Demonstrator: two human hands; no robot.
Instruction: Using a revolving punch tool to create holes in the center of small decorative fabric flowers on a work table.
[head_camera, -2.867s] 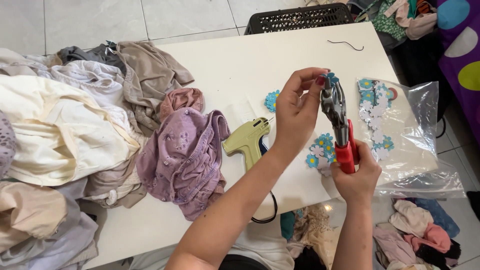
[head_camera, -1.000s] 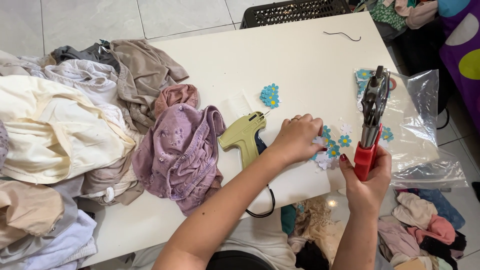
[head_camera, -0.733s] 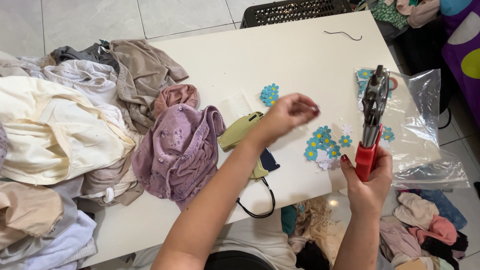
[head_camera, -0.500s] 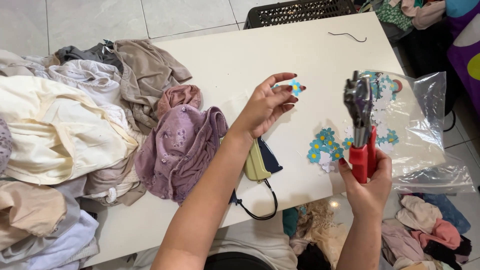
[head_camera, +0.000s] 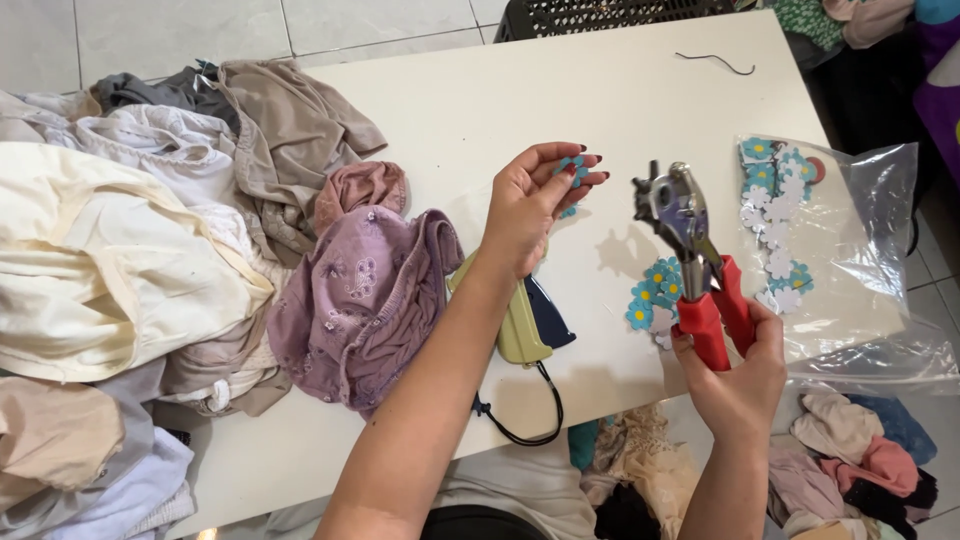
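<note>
Now the step in hand looks like feeding a flower to the punch: the right hand (head_camera: 742, 375) squeezes the red handles of one punch (head_camera: 693, 260), head up, while left of it the left hand (head_camera: 530, 205) pinches one blue flower (head_camera: 572, 170) in its fingertips. Next, I judge, the flower must slide between the punch's jaws. Just below them lies one small flower cluster (head_camera: 652, 300); right, one bag (head_camera: 850, 260) holds more.

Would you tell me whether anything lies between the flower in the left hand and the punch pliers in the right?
Nothing visible does: between the blue flower in the left hand and the punch pliers is only bare table.
</note>
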